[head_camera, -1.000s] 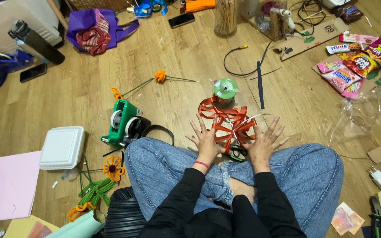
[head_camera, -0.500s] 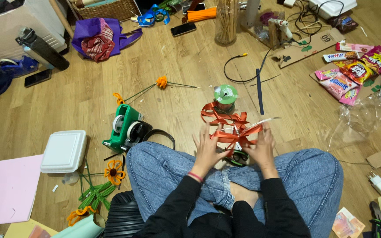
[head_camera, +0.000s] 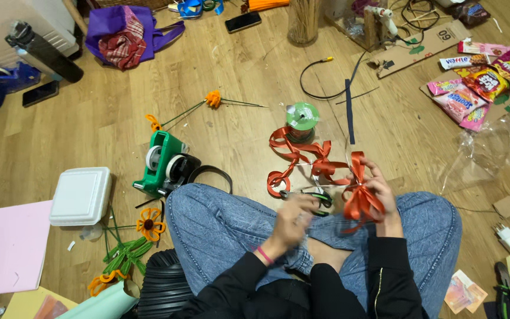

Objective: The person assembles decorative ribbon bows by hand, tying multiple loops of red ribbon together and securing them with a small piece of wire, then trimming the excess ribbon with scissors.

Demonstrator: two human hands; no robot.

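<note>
The right hand (head_camera: pixel 382 195) is closed around a soft, light orange ribbon bow (head_camera: pixel 358 192), pinched at its knot. The left hand (head_camera: pixel 293 215), blurred, hovers beside it near green-handled scissors (head_camera: pixel 317 198); its grip I cannot tell.

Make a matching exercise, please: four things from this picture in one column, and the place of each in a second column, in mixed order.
Things:
1. orange ribbon bow
2. green tape dispenser
3. white foam box
4. green ribbon spool

Places:
A. on the floor beside the pink sheet
B. in the right hand
C. on the floor beyond the loose orange ribbon
D. on the floor just past the left knee

Pairs: 1-B, 2-D, 3-A, 4-C
</note>
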